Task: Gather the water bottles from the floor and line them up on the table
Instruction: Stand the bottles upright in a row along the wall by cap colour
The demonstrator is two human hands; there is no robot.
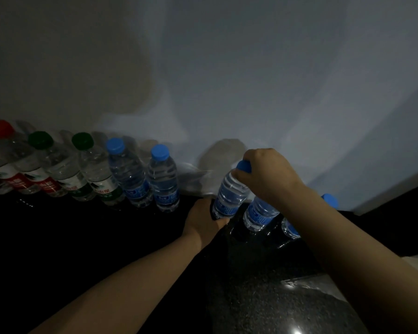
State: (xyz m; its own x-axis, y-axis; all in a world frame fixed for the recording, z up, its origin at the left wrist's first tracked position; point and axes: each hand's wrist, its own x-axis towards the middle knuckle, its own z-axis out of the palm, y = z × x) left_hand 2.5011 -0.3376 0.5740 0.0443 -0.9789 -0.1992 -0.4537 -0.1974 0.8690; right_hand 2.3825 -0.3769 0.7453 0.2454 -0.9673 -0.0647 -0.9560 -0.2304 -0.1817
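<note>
Your right hand [268,175] pinches the blue cap of the clear blue-labelled plastic water bottle [230,192], left hand [203,221] curled round its base, probably steadying it on the dark table [82,237] beside the bottle row [163,182].

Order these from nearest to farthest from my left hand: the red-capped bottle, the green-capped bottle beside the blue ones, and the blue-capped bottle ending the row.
From the left hand:
1. Blue-capped bottle, row's right end.
2. Green-capped bottle, mid-row.
3. Red-capped bottle, far left.
</note>
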